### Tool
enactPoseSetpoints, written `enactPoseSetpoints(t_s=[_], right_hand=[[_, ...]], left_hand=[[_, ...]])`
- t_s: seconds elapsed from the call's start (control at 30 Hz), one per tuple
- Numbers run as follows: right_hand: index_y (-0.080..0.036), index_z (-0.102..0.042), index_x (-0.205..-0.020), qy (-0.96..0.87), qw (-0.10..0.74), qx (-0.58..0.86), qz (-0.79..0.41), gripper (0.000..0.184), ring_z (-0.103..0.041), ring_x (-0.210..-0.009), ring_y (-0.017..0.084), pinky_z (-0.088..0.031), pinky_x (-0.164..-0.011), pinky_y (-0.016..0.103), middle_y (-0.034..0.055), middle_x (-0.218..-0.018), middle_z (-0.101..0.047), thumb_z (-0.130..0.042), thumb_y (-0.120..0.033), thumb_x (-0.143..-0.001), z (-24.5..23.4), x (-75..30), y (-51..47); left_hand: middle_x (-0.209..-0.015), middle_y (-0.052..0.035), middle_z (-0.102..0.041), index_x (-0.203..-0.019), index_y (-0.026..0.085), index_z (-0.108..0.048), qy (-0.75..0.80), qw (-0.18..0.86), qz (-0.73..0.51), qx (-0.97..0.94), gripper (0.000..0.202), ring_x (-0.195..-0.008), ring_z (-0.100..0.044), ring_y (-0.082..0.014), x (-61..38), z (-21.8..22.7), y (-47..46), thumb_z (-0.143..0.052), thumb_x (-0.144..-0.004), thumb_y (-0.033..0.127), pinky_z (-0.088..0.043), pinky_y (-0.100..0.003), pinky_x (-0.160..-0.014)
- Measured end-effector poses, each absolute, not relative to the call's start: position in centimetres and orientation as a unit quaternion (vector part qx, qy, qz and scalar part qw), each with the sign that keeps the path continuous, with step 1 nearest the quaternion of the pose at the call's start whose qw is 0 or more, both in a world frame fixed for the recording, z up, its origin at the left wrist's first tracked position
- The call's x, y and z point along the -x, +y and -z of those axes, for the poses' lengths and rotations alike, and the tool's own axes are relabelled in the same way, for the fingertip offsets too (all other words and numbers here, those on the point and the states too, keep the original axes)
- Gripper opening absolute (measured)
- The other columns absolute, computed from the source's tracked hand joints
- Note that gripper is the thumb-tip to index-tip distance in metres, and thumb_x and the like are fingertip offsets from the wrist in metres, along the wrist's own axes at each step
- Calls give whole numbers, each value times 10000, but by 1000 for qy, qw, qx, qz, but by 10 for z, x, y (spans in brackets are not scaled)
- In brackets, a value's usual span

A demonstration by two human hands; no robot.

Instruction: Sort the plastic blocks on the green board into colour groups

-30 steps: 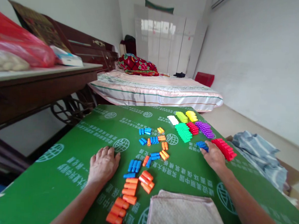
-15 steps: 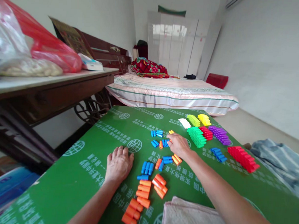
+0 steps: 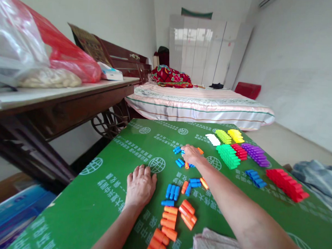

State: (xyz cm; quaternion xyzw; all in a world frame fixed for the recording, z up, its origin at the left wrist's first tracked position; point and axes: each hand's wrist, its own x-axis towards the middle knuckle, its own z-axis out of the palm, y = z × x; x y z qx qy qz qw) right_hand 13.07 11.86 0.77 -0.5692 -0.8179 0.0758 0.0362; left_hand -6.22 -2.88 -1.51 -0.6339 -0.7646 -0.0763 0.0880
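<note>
My left hand (image 3: 139, 186) lies flat on the green board (image 3: 109, 196), fingers stretched out, holding nothing. My right hand (image 3: 191, 154) reaches across to the far cluster of loose blue pieces (image 3: 178, 156) and rests on them with fingers curled; what it grips is hidden. Between my hands lie more blue pieces (image 3: 173, 191) and a trail of orange pieces (image 3: 168, 223). Sorted rows sit at the far right: white (image 3: 213, 139), lime (image 3: 223, 136), yellow (image 3: 236, 135), green (image 3: 227, 156), red (image 3: 239, 151), purple (image 3: 255, 153), a short blue row (image 3: 255, 178) and a long red row (image 3: 287, 179).
A beige towel (image 3: 218, 246) lies at the board's near edge. A dark wooden table (image 3: 58, 100) with plastic bags (image 3: 44, 55) stands at the left. A bed (image 3: 200, 104) lies beyond the board, and blue cloth (image 3: 316, 180) at the right.
My right hand left the short blue row at the right and swung left to the far blue cluster. My left hand stayed flat. My head turned left.
</note>
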Motion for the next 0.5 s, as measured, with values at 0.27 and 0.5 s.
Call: enactPoseSetpoints(t_s=[0.27, 0.5], right_hand=[[-215, -726, -1044, -803, 51, 591, -60, 306, -630, -1054, 202, -454, -877, 256, 92, -1127, -684, -562, -132, -800, -19, -157, 94], [-240, -693, -1103, -791, 95, 600, -67, 305, -628, -998, 180, -451, -805, 243, 58, -1145, -666, -543, -238, -837, -30, -199, 52]], left_hand=[[-1398, -167, -470, -1275, 91, -492, -766, 76, 67, 635, 468, -1337, -374, -328, 62, 11, -26, -312, -948, 371, -348, -511, -1093], [-1400, -161, -465, -1273, 95, -491, -766, 65, 67, 636, 485, -1337, -368, -326, 60, 7, -26, -285, -938, 380, -335, -502, -1095]])
